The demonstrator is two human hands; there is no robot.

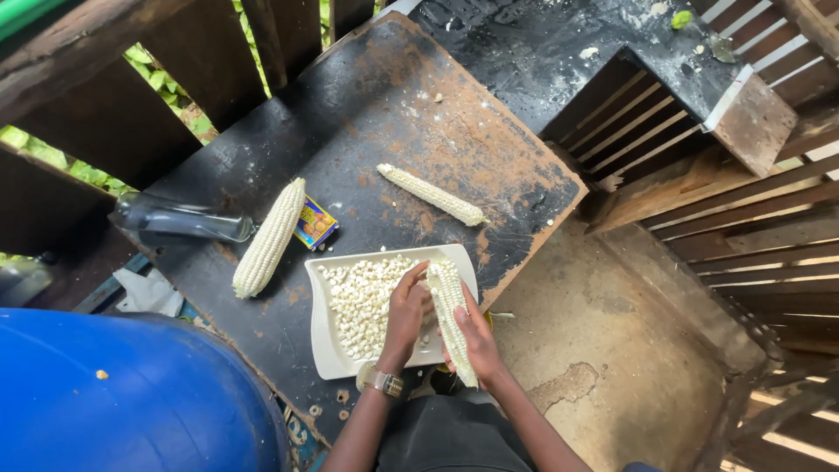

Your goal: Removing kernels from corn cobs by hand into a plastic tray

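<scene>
My right hand (473, 336) grips a white corn cob (450, 306) held lengthwise over the right side of a white rectangular plate (325, 350). My left hand (407, 310), with a watch on its wrist, presses its fingers against the cob's left side. A heap of loose white kernels (363, 297) lies in the plate. A whole cob (268, 238) rests on the dark board (350, 122) left of the plate. A stripped, thin cob (431, 194) lies on the board beyond the plate.
A clear glass bottle (179, 219) lies at the board's left edge, beside a small blue and yellow packet (315, 223). A blue barrel (122, 393) fills the lower left. Wooden slats (752, 218) and a slatted crate stand to the right; a concrete floor (603, 341) lies below.
</scene>
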